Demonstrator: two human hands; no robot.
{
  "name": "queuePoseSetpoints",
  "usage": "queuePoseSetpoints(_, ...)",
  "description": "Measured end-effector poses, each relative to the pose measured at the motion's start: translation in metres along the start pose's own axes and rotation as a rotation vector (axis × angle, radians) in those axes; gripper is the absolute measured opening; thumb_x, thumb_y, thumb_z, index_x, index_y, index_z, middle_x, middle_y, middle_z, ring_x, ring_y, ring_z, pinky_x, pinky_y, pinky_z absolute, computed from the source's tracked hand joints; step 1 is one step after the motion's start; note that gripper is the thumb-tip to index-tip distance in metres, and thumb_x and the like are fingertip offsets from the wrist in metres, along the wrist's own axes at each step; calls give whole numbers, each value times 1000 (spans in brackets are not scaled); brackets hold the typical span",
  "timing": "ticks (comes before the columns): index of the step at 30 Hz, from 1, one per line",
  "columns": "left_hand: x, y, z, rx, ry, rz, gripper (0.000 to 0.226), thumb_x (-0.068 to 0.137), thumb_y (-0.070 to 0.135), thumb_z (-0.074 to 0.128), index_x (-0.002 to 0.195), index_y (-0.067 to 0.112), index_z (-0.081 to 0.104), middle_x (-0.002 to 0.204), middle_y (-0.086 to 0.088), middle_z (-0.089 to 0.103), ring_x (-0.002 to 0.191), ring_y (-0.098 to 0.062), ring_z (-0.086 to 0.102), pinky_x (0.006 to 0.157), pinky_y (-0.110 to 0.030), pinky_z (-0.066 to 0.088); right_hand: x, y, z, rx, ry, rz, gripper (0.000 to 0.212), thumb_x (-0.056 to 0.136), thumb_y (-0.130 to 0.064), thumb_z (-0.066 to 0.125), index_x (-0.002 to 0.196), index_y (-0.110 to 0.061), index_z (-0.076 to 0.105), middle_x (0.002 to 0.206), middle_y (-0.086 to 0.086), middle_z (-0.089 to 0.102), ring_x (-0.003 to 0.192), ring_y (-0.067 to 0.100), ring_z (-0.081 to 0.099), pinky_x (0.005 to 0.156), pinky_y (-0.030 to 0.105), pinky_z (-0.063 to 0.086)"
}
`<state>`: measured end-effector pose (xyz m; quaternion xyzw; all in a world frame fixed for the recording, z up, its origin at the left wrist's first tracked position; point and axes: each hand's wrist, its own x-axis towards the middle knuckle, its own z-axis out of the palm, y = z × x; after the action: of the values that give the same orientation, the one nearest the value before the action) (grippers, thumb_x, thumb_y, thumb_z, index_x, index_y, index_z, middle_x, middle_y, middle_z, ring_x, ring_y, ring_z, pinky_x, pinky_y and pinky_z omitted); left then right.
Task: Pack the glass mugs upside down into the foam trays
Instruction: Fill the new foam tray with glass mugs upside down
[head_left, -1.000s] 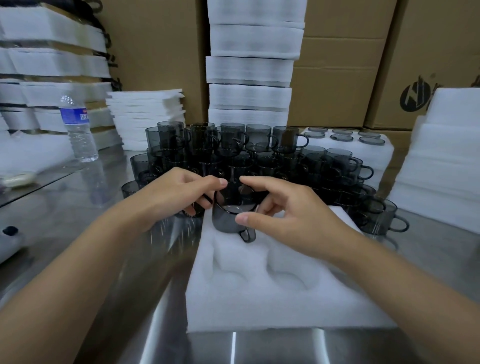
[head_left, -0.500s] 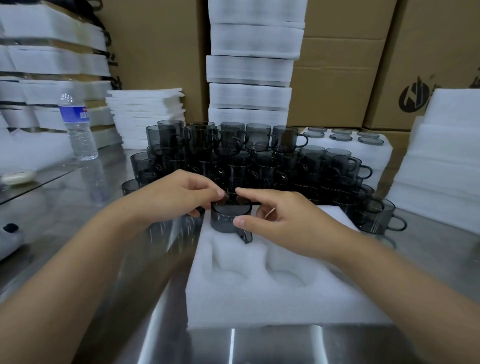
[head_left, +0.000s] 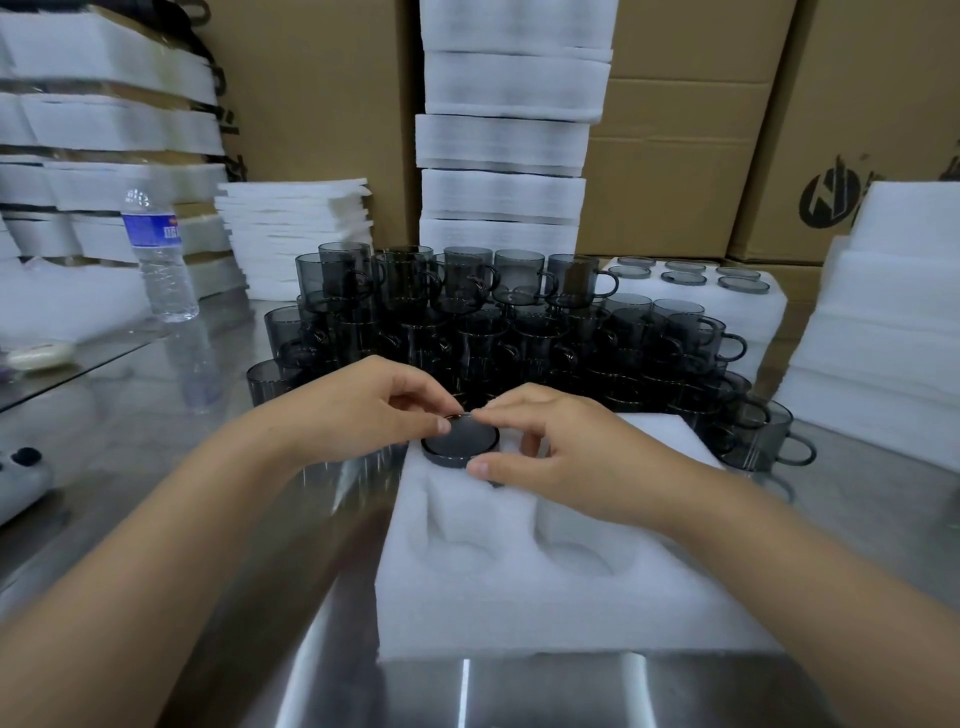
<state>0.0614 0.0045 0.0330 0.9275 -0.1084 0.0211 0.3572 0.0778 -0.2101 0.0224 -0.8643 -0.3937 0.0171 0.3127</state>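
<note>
Now left hand (head_left: 363, 410) and right hand (head_left: 566, 457) fingers pinch the smoky inverted mug (head_left: 460, 441).

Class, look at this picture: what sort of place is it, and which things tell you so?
Probably a packing station in a warehouse or factory: stacked cardboard cartons, piles of white foam trays, and dozens of identical smoked-glass mugs massed on a steel table.

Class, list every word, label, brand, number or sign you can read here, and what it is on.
Nothing reads clearly.
Black round emblem on the right brown cardboard box: logo, no legible letters.
Blue label on the clear plastic water bottle: white print, too blurred.
Black print on the left brown cardboard box: mostly hidden, unreadable.
No markings seen on the upturned grey glass mug or the white foam tray.
</note>
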Motion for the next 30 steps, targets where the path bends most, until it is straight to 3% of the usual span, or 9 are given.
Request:
queuePoseSetpoints(8, 0, 1, 0, 20, 4, 5, 11, 86, 29, 68, 92, 38, 71, 64, 13, 59, 60, 1, 51, 58, -9, 41, 1, 5, 2, -72, 52, 9, 38, 89, -42, 59, 125, -29, 61, 113, -23, 52, 82, -15, 46, 71, 4, 29)
queuePoseSetpoints(15, 1, 1, 3, 23, 17, 18, 14, 86, 28, 68, 92, 40, 71, 59, 17, 56, 56, 3, 48, 54, -8, 37, 2, 6, -1, -3, 18, 39, 22, 86, -41, 63, 107, -37, 70, 109, -23, 53, 78, -17, 45, 71, 11, 31)
queuePoseSetpoints(23, 2, 1, 4, 55, 19, 32, 14, 87, 27, 67, 92, 40, 70, 58, 21, 57, 54, 5, 49, 52, -8, 37, 1, 9, 2, -37, 74, 47, 33, 84, -48, 63, 115, -38, 65, 108, -24, 51, 77, -17, 46, 68, 9, 31)
queuePoseSetpoints(28, 5, 8, 6, 34, 182, 116, 19, 89, 22, 65, 87, 40, 70, 81, 22, 68, 73, 7, 60, 67, -9, 43, 2, 10, 1, -23, 59, 64, 39, 84, -50, 63, 120, -35, 63, 111, -27, 49, 77, -17, 46, 68, 9, 31)
queuePoseSetpoints(30, 11, 16, 7, 71, 298, 203, 24, 90, 20, 62, 96, 43, 65, 92, 22, 66, 73, 4, 57, 65, -6, 41, 2, 10, 0, -6, 49, 72, 39, 83, -50, 63, 119, -35, 63, 110, -28, 49, 75, -14, 48, 68, 10, 33)
